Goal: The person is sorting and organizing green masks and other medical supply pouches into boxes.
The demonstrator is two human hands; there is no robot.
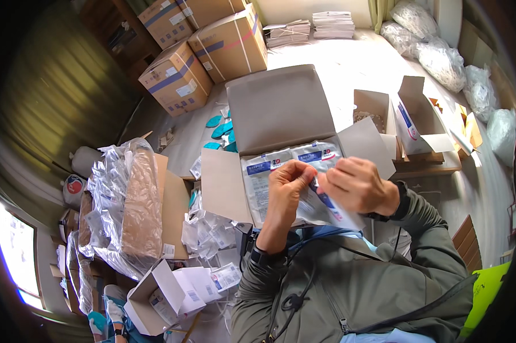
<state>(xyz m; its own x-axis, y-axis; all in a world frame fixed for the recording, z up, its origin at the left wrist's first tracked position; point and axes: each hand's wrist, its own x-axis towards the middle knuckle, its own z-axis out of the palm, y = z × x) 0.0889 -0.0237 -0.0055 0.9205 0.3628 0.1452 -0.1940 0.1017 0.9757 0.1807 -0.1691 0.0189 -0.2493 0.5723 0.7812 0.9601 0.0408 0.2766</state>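
Observation:
In front of me an open cardboard carton (281, 108), its flaps spread, holds flat white pouches (260, 191) with blue printed bands. Over its near right part, both my hands are on one such white-and-blue pouch (345, 218), which is tilted. My left hand (286, 186) pinches its upper edge between thumb and finger. Close beside it, my right hand (358, 186) is closed on the same edge, slightly blurred. The fingertips hide the pouch's top, so I cannot tell whether it is sealed or torn.
Large strapped boxes (229, 43) and paper stacks (333, 26) stand at the back. Small open boxes (421, 123) are at right, stuffed plastic bags (441, 60) beyond. Left are a plastic-lined box (141, 206), loose packets (203, 228) and another person's arm (116, 320).

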